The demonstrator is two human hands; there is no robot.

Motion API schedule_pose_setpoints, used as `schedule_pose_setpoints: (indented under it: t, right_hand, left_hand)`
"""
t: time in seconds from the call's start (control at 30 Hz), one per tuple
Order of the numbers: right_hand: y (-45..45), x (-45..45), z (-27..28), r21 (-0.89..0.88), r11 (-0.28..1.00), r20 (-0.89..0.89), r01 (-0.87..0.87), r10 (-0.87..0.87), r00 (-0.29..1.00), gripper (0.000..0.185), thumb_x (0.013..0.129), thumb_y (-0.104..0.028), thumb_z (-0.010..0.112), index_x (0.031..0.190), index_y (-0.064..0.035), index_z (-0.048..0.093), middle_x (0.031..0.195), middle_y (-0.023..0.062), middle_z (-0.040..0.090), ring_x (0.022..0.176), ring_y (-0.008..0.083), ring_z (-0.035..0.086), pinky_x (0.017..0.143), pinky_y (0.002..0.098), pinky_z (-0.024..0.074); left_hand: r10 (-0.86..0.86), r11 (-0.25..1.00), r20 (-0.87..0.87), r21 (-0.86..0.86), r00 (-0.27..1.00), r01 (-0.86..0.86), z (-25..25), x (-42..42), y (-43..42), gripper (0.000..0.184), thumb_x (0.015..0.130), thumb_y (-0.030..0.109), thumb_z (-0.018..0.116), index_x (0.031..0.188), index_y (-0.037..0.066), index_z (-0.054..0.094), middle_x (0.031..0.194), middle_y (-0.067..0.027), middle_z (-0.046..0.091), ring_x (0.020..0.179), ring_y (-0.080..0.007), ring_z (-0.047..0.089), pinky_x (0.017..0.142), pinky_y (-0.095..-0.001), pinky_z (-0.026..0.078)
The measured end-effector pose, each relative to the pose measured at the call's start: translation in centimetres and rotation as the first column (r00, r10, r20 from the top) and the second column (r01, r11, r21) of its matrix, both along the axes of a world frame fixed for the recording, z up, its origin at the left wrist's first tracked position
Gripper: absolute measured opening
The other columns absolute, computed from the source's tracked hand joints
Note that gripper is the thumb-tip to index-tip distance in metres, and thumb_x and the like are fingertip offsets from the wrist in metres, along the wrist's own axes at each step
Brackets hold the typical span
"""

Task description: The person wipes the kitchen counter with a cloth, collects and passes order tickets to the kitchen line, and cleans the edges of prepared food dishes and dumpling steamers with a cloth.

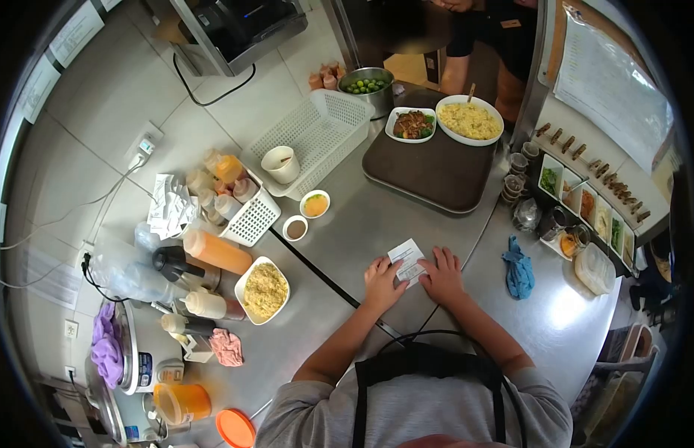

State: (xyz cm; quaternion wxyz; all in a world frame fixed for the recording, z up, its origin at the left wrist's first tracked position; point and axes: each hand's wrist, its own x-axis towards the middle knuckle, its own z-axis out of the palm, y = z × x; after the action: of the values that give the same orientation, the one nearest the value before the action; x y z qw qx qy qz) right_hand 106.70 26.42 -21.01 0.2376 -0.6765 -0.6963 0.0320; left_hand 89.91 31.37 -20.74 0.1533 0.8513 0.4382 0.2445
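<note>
Both hands rest at a small printed paper slip (408,263) on the steel counter. My left hand (384,284) lies at the slip's left edge, fingers spread over the metal and the paper. On the slip's right side is my right hand (442,275), its fingers also apart and its thumb side touching the paper. Beyond the slip stand two small cups, one with a yellow filling (315,204) and one with a brown filling (295,228). A brown tray (429,175) holds a bowl of yellow rice (470,121) and a dish of meat (412,125).
Bottles and a white basket (253,220) line the left, near a rice bowl (265,293). A blue cloth (518,269) and a topping rack (586,205) are on the right. Another person (485,45) stands beyond the tray.
</note>
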Motion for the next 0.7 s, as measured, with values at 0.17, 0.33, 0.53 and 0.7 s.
schedule_pose_setpoints:
  t: [0.17, 0.33, 0.53, 0.7]
  right_hand:
    - [-0.2, 0.1, 0.2, 0.007, 1.0, -0.021, -0.011, 0.011, 1.0, 0.035, 0.067, -0.027, 0.059, 0.101, -0.0179, 0.053, 0.118, 0.0136, 0.036, 0.111, 0.0337, 0.03, 0.091, 0.0468, 0.0241]
    - [-0.4, 0.1, -0.3, 0.053, 0.999, -0.043, -0.012, 0.014, 0.999, 0.035, 0.068, -0.027, 0.059, 0.101, -0.018, 0.053, 0.118, 0.0133, 0.035, 0.112, 0.0333, 0.029, 0.091, 0.0466, 0.0235]
    - [-0.3, 0.2, -0.4, 0.02, 1.0, -0.034, -0.005, 0.006, 0.999, 0.036, 0.068, -0.029, 0.058, 0.102, -0.0185, 0.053, 0.119, 0.0127, 0.035, 0.114, 0.0322, 0.028, 0.092, 0.0467, 0.0222]
    - [-0.3, 0.2, -0.3, 0.011, 1.0, -0.038, -0.005, 0.006, 0.999, 0.036, 0.068, -0.029, 0.058, 0.103, -0.0187, 0.053, 0.12, 0.0127, 0.035, 0.114, 0.0325, 0.027, 0.093, 0.0465, 0.0214]
  left_hand:
    - [0.008, 0.999, 0.011, 0.052, 1.0, -0.009, -0.4, 0.0, -0.2, 0.047, 0.06, 0.024, 0.066, 0.104, 0.011, 0.053, 0.111, -0.0082, 0.044, 0.105, -0.0294, 0.036, 0.084, -0.0402, 0.03]
    - [0.018, 0.998, 0.0, 0.061, 1.0, -0.018, -1.3, -0.3, -0.4, 0.05, 0.06, 0.025, 0.066, 0.107, 0.013, 0.052, 0.113, -0.0082, 0.044, 0.106, -0.0302, 0.037, 0.083, -0.0411, 0.03]
    - [0.007, 0.997, -0.01, 0.071, 1.0, -0.006, -0.7, -0.4, -0.7, 0.048, 0.061, 0.025, 0.065, 0.106, 0.012, 0.052, 0.114, -0.0091, 0.044, 0.107, -0.0301, 0.037, 0.084, -0.0408, 0.03]
    - [0.003, 0.996, -0.019, 0.092, 1.0, -0.002, -0.6, -0.4, -0.7, 0.048, 0.062, 0.024, 0.064, 0.106, 0.011, 0.052, 0.113, -0.0103, 0.044, 0.106, -0.0306, 0.037, 0.084, -0.041, 0.03]
